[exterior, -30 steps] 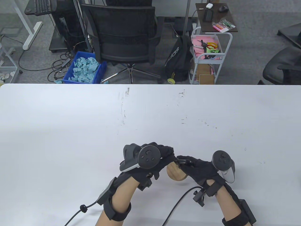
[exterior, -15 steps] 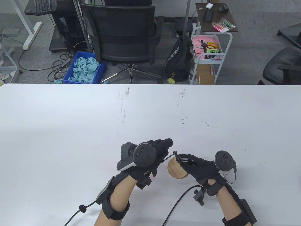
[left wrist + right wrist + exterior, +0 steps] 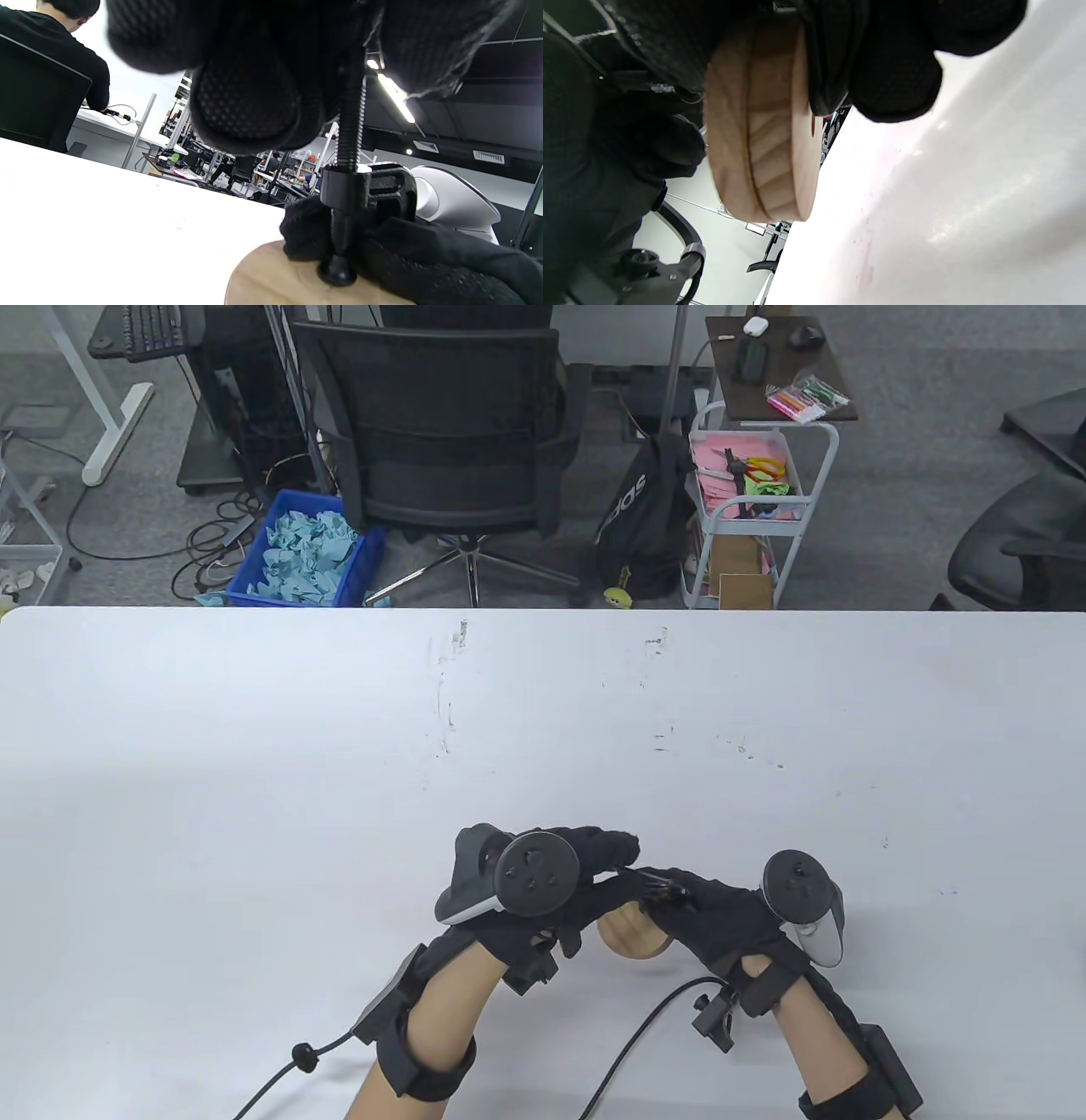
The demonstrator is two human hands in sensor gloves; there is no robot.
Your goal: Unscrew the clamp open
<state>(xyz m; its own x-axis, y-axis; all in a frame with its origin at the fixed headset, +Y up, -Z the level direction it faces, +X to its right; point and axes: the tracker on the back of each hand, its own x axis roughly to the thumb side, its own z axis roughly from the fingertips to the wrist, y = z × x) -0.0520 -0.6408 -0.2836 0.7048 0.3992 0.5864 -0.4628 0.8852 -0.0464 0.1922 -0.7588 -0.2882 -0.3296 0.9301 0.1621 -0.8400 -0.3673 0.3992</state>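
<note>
You are working low in the middle of the table view, on the white table (image 3: 254, 780). The only writing is white lettering on the black bag (image 3: 632, 517) at the top centre; part of it is showing, too little to read with certainty.

The black clamp (image 3: 369, 190) is sitting at the lower right of the left wrist view, its threaded screw (image 3: 350, 127) running nearly straight up and down the frame, its foot pressing on the round wooden disc (image 3: 271, 279) at the bottom edge. In the right wrist view the disc (image 3: 763, 123) is standing on edge, left of centre.

Your left hand (image 3: 543, 891) is curling its fingers (image 3: 246, 101) round the top of the screw. Your right hand (image 3: 730, 916) is gripping clamp frame and disc together, fingers (image 3: 895, 80) closed round them.
</note>
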